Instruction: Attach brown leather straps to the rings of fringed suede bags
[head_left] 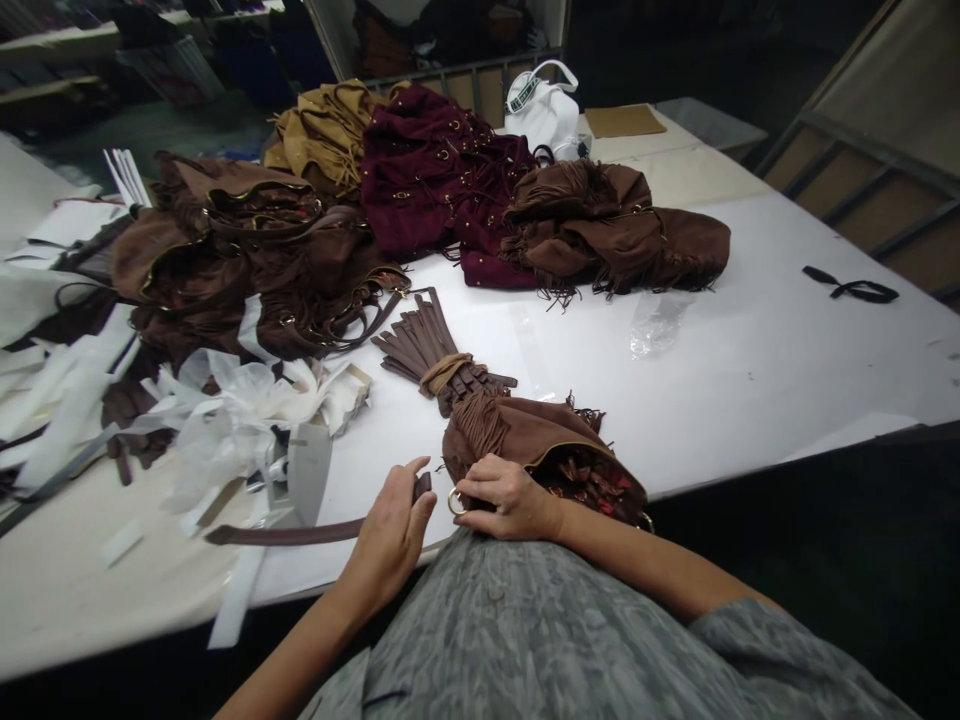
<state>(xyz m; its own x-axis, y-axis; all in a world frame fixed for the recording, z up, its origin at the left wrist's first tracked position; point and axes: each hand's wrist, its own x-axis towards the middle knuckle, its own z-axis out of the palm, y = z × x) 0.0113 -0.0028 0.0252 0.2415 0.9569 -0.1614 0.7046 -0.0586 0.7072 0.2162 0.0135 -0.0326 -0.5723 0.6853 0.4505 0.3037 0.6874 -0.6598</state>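
Observation:
My left hand (391, 525) is closed on a dark brown leather strap (300, 535); one end pokes out between thumb and fingers, and the long part trails left over the table. Just to the right, my right hand (510, 497) pinches a gold metal ring (454, 502) at the side of a brown fringed bag (525, 425). A small gap separates the strap end from the ring. The bag lies on its side at the table's near edge, its zipped mouth open and a patterned red lining showing. Beyond it lies a tied bundle of brown straps (431, 350).
Brown bags (247, 240) are heaped at the left, with maroon bags (435, 170), a tan bag (319, 125) and more brown bags (622, 225) behind. White wrapping scraps (232, 400) litter the left side. A black strap (851, 287) and clear plastic (658, 325) lie at right.

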